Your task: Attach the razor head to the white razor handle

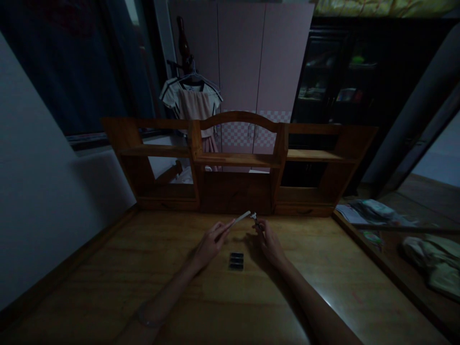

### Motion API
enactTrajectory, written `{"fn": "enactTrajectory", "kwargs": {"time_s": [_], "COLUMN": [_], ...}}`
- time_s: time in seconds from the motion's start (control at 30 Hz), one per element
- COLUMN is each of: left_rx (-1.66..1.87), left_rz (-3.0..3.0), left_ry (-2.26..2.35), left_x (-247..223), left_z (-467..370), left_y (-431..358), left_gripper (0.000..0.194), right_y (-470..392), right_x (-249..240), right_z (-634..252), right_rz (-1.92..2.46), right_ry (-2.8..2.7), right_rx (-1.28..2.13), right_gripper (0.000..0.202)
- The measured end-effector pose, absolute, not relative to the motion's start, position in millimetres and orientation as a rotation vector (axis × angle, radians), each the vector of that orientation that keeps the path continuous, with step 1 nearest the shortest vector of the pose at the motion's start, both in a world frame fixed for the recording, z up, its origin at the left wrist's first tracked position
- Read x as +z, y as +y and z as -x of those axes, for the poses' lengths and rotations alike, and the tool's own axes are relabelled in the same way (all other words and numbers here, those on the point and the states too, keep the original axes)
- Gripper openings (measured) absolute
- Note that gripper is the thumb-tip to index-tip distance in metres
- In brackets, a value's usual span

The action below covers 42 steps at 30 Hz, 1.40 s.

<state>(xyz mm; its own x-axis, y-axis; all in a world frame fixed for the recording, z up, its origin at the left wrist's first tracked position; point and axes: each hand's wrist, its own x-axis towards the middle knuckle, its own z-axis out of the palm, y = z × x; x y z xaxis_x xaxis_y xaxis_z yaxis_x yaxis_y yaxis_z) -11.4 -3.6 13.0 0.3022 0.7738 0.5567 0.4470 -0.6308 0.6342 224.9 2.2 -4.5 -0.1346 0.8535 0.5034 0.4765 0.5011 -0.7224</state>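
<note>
Forearms (172,293) converging over desk (143,254); left hand (212,243) gripping pale stick (242,218), right hand (269,242) gripping razor (254,216)

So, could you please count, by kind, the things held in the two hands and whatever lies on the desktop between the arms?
Pale slim stick, in the left hand: 1
Razor-like tool, in the right hand: 1
Small dark case, on the desktop: 1
Total: 3
</note>
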Motion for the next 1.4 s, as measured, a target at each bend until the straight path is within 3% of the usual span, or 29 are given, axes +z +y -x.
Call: {"fn": "enactTrajectory", "kwargs": {"time_s": [1.4], "left_rx": [1.125], "left_rz": [-2.258], "left_ry": [1.064], "left_x": [5.4], "left_z": [11.3], "left_y": [-0.8], "left_gripper": [0.045], "right_y": [0.8], "right_x": [-6.5], "right_z": [-226.3], "right_rz": [1.094], "right_ry": [-1.812], "right_rx": [0.468], "right_gripper": [0.022]}}
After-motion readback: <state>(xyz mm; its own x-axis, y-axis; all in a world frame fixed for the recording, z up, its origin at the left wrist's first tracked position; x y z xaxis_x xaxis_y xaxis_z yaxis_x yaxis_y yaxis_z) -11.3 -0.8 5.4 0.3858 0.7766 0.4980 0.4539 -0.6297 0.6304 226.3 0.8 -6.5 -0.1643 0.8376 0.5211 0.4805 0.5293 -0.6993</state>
